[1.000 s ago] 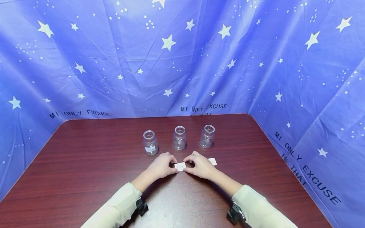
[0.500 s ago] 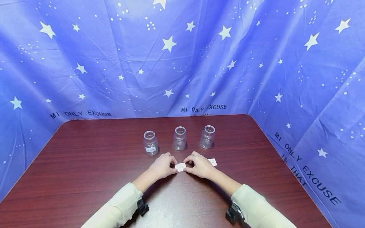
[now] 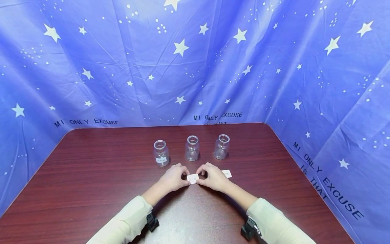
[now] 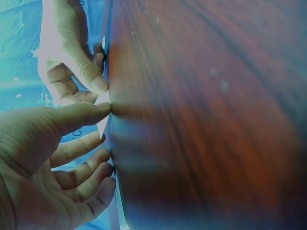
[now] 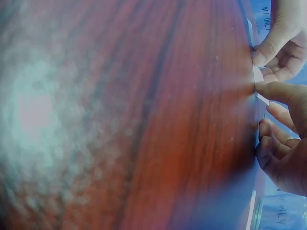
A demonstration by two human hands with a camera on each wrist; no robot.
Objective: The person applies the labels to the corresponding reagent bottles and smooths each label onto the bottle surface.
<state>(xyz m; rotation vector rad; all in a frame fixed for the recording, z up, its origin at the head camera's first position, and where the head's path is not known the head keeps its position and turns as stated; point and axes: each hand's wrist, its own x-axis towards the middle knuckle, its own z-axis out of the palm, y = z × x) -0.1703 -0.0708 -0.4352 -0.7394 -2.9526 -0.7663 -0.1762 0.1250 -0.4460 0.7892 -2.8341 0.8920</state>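
A small white label (image 3: 193, 179) with faint writing lies low over the tabletop between both hands. My left hand (image 3: 173, 177) holds its left corners with thumb and index finger. At its right side, my right hand (image 3: 214, 178) holds the other corners the same way. From the left wrist view, the left thumb (image 4: 96, 111) sits at the label's near edge, and the remaining fingers bend loosely toward the table. Another white label (image 3: 227, 173) lies beside the right hand, which partly covers it. The writing is too small to read.
Beyond the hands stand three clear glass jars: a left jar (image 3: 161, 154) bearing a white label, a middle jar (image 3: 192, 149) and a right jar (image 3: 221, 147). The reddish-brown table (image 3: 91, 189) meets a blue star-patterned curtain (image 3: 122, 61) at its back.
The hands and the label between them stay almost in place. The label's tilt shifts very slightly; the jars keep their positions.
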